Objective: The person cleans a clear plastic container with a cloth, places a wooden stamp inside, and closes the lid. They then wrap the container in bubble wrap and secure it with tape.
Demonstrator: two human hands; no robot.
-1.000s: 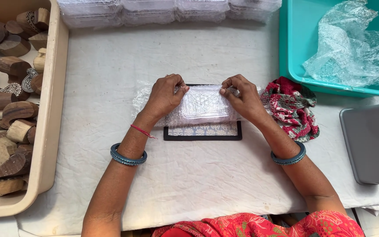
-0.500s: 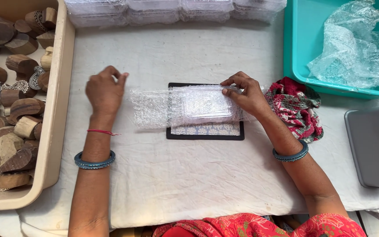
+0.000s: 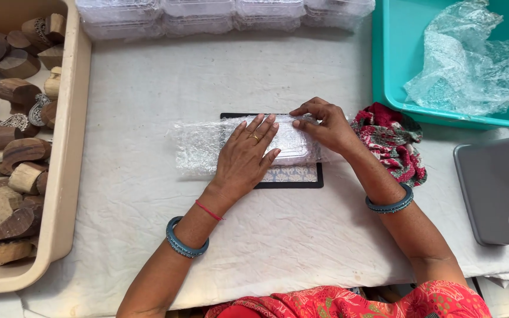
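A sheet of clear bubble wrap point(image 3: 198, 147) lies across a flat black-framed patterned pad point(image 3: 293, 175) in the middle of the white cloth-covered table point(image 3: 148, 88). Something pale and boxy sits under the wrap. My left hand point(image 3: 245, 154) lies flat on top of the wrap, fingers spread and pressing down. My right hand point(image 3: 324, 125) pinches the wrap's right edge at the pad's upper right corner. Both wrists wear blue bangles.
A beige tray point(image 3: 69, 153) with several carved wooden blocks stands at the left. Clear plastic boxes point(image 3: 219, 15) line the far edge. A teal tray point(image 3: 396, 88) holds crumpled bubble wrap at upper right. A red patterned cloth point(image 3: 393, 141) and a grey machine point(image 3: 496, 188) are at the right.
My left hand came back from the left side of the table and now lies flat on the bubble wrap. The wrap's left end is spread out to the left. My right hand stayed put.
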